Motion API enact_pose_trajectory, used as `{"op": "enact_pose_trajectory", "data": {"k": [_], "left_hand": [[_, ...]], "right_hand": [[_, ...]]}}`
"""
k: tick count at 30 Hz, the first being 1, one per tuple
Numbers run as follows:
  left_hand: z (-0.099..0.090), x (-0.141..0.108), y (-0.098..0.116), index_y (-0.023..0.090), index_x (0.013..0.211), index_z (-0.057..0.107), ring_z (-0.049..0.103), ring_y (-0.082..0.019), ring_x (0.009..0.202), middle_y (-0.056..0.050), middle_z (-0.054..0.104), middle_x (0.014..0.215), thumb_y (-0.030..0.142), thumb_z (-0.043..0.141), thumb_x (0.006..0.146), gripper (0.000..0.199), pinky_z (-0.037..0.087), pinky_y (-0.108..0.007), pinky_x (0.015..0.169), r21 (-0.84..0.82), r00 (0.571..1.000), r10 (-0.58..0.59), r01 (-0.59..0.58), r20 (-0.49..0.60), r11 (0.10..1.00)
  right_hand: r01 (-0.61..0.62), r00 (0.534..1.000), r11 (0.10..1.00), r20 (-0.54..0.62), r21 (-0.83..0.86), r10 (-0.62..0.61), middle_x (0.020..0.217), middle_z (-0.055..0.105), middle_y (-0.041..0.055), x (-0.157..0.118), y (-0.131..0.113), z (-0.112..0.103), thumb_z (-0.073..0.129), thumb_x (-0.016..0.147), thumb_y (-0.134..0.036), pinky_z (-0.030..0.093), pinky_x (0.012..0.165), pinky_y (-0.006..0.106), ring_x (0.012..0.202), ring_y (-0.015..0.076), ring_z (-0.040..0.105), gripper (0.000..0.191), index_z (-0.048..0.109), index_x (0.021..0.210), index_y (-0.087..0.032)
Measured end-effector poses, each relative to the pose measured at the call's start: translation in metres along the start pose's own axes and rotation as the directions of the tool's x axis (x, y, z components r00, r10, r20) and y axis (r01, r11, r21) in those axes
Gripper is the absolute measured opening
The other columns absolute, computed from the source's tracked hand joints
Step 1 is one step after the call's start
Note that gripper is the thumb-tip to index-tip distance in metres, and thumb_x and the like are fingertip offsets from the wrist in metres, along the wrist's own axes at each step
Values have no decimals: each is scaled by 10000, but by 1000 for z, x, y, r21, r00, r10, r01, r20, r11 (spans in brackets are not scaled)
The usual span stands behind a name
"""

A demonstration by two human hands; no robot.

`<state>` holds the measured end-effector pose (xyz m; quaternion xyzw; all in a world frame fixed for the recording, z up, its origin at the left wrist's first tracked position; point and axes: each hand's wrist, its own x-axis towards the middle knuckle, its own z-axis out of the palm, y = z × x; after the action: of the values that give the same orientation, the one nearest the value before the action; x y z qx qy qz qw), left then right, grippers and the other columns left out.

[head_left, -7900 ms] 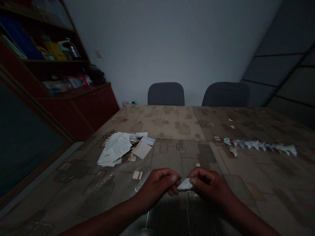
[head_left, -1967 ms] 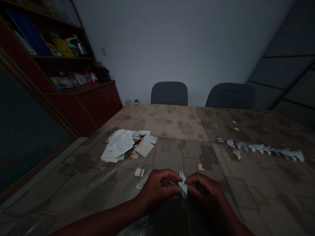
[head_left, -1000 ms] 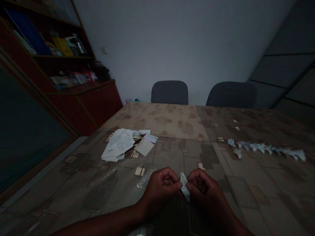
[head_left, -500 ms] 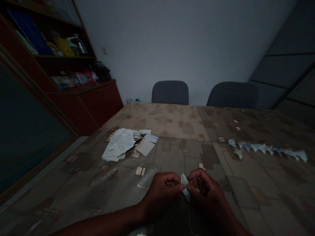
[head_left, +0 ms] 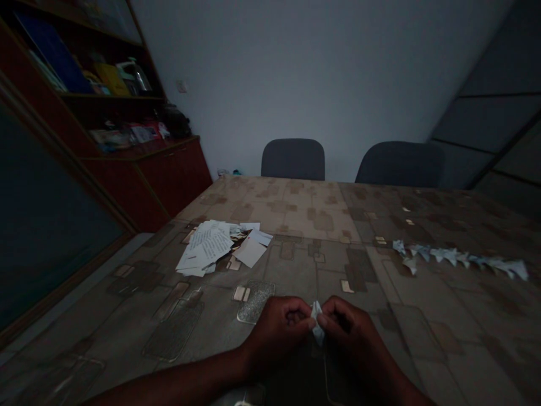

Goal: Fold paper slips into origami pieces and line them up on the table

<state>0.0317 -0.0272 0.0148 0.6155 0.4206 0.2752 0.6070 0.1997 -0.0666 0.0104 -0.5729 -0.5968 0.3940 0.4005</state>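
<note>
A small folded piece of white paper (head_left: 318, 334) is held between my two hands above the near part of the table. My left hand (head_left: 284, 324) pinches its left side between thumb and fingers. From the right, my right hand (head_left: 349, 327) pinches it in the same way, the two thumbs close together. The paper comes to a point at its lower end, and its middle is partly covered by my fingertips. Farther right, a row of several small folded paper pieces (head_left: 451, 256) lies on the table.
Loose paper sheets (head_left: 209, 248), some printed, lie in a pile at the left on the patterned tablecloth (head_left: 291, 203). Two grey chairs (head_left: 293, 159) stand behind the far edge. A red-brown cabinet (head_left: 175, 177) with loaded shelves is at the left.
My right hand has turned slightly, its fingers curled in closer to the paper. The folded paper stands a little more upright between my fingertips. My left hand has hardly moved.
</note>
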Motion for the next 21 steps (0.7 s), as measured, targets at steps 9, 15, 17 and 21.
{"op": "enact_pose_trajectory", "data": {"k": [9, 15, 17, 21], "left_hand": [[0, 0, 0, 128, 625, 639, 386, -89, 495, 55, 460, 518, 212, 585, 698, 124, 265, -195, 472, 122, 998, -19, 11, 65, 992], [-2, 2, -3, 125, 704, 647, 413, -90, 528, 47, 497, 561, 265, 618, 732, 145, 276, -188, 488, 55, 994, -30, 25, 103, 998], [-2, 3, -4, 131, 669, 617, 393, -86, 520, 54, 470, 549, 271, 623, 721, 150, 268, -189, 488, 21, 997, -27, 26, 75, 999], [-3, 5, -6, 145, 645, 569, 379, -88, 501, 60, 442, 530, 349, 638, 706, 224, 257, -195, 480, -59, 999, -3, 6, 49, 998]], "right_hand": [[-35, 999, 999, 3, -7, 35, 591, 475, -33, -1, 1, 3, 548, 798, -372, 345, 531, 237, 577, 141, 441, 233, 517, 645, -200], [-69, 998, 997, 10, 22, 69, 613, 466, -35, 0, 5, 1, 537, 827, -402, 341, 527, 233, 588, 141, 434, 253, 529, 678, -198], [-74, 997, 996, 25, 51, 73, 617, 454, -38, 0, 5, 0, 490, 859, -436, 341, 524, 232, 581, 140, 426, 288, 531, 701, -199], [-48, 997, 998, 64, 30, 46, 637, 481, -30, -2, 5, 1, 488, 862, -418, 356, 556, 238, 609, 148, 455, 270, 540, 718, -195]]}}
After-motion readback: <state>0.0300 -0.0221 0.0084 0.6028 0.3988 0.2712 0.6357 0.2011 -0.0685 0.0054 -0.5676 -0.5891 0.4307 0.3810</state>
